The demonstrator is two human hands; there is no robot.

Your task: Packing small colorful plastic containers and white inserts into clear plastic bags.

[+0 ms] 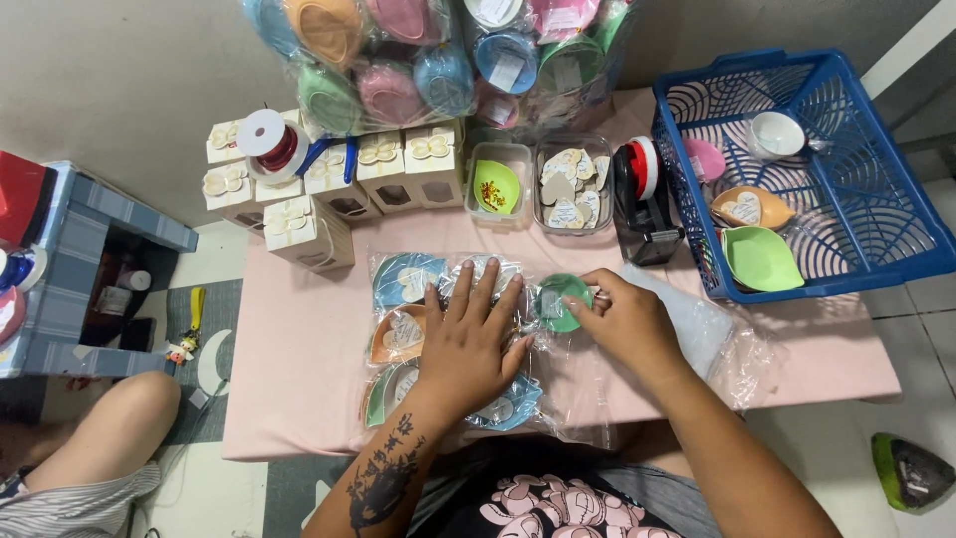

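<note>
green dish [562, 302] (plastic-wrapped) flat on pink table, beside wrapped dishes [403, 309]

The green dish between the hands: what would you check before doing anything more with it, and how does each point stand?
1. Right hand has fingertips on the green dish: ok.
2. Left hand lies flat on the clear bag of dishes, steadying it: ok.
3. Green dish fully inside the bag: cannot tell.
4. Tape dispenser stands close by the right hand: ok.
5. Blue basket holds more loose dishes: ok.
6. Bag mouth open or sealed: cannot tell.
</note>
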